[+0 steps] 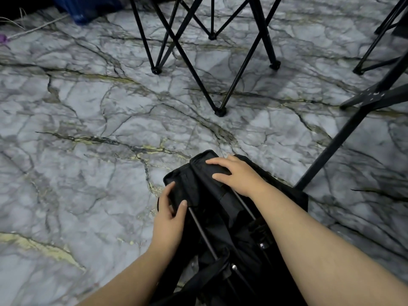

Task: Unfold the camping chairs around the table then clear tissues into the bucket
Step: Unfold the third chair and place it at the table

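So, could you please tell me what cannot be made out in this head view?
Head view:
- unfolded chair: only legs show; the top edge cuts off its seat.
- folded chair: its lower end is hidden by the forearms and bottom edge.
- blue object: cropped by the top edge, unidentifiable.
- black pole: runs off the right edge; what it supports is unseen.

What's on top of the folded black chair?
Two hands: left hand grips an edge of the folded chair, right hand lies over its top. Fabric beneath them is covered.
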`<state>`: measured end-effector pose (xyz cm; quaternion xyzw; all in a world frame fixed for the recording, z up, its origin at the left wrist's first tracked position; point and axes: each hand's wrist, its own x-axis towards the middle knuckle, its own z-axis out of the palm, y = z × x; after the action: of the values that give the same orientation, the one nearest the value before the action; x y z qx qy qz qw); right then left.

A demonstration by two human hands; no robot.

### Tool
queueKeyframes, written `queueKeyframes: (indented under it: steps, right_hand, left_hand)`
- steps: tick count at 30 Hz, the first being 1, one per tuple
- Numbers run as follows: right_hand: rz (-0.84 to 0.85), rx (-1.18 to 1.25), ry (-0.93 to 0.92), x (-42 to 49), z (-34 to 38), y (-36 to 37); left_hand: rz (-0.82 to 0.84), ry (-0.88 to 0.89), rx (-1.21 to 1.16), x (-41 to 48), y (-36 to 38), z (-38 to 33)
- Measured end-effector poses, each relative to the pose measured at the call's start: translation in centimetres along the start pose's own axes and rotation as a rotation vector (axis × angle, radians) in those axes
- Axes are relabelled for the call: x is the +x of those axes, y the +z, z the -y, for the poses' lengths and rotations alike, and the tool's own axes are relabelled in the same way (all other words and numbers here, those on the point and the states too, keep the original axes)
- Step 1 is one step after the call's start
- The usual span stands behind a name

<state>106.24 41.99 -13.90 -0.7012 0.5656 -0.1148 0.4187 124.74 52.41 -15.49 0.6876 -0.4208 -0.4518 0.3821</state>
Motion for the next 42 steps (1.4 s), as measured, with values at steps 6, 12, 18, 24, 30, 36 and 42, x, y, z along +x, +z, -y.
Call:
queueKeyframes:
  steps: [6, 12, 18, 24, 30, 36, 42]
  right_hand:
    - [0.046, 0.034, 0.007, -0.2, 0.2, 0.0]
    - [0.045, 0.035, 0.014, 0.5, 0.3, 0.2]
    - [0.195, 0.091, 0.035, 0.9, 0.6, -0.2]
    - [0.235, 0.047, 0.137, -1.2, 2.3, -0.5]
    - [0.113, 0.018, 0.212, -9.3, 10.9, -5.2]
    - [0.044, -0.047, 0.171, -19.6, 22.0, -13.2]
    - [-0.047, -0.023, 0.152, -30.4, 33.3, -22.4]
  left_hand:
    - [0.009, -0.049, -0.176, 2.5, 0.0, -0.6]
    - [0.072, -0.082, -0.150, 2.7, 0.4, 0.0]
    - [0.138, -0.132, -0.180, 2.2, 0.5, -0.5]
    - [0.170, -0.179, -0.174, 0.6, 0.5, -2.1]
    - [0.146, -0.140, -0.039, -6.3, -1.9, -11.1]
    - [0.110, -0.034, 0.006, -15.5, -6.4, -24.3]
    - [0.029, 0.016, -0.020, -24.6, -13.5, -36.4]
